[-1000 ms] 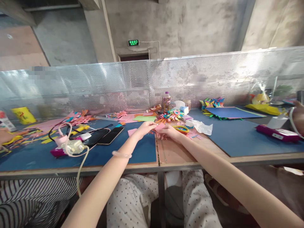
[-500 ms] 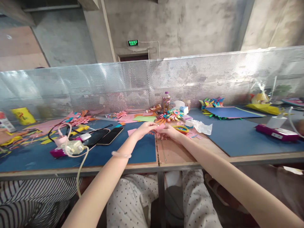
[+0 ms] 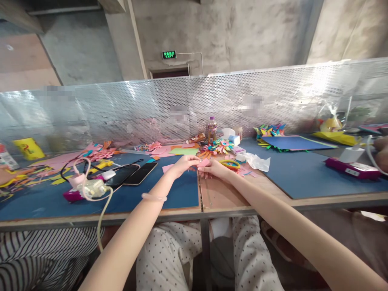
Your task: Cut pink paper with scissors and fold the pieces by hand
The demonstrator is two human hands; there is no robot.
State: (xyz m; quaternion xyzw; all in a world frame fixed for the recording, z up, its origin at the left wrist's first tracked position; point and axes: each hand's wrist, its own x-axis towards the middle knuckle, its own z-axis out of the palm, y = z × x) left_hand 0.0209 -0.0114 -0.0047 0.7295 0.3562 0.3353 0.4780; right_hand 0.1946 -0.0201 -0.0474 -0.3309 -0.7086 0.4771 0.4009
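Both my arms reach out over the table edge to a small pink paper piece point(image 3: 203, 163), held just above the seam between the blue mat point(image 3: 169, 190) and the bare wooden board point(image 3: 221, 196). My left hand point(image 3: 183, 163) pinches its left side with the fingertips. My right hand point(image 3: 214, 168) grips its right side, fingers curled under it. A clear bangle sits on my left wrist. Yellow-handled scissors point(image 3: 229, 163) lie just beyond my right hand.
Two dark phones point(image 3: 133, 173) and a pink gadget with a white cable point(image 3: 87, 188) lie at left. Paper flowers point(image 3: 220, 146), a bottle point(image 3: 212, 129) and coloured sheets stand at the back by the perforated metal screen. Other people's hands show at both far edges.
My hands stay together on the pink paper, with only slight finger shifts. The other person's hand at the far right has moved back into view.
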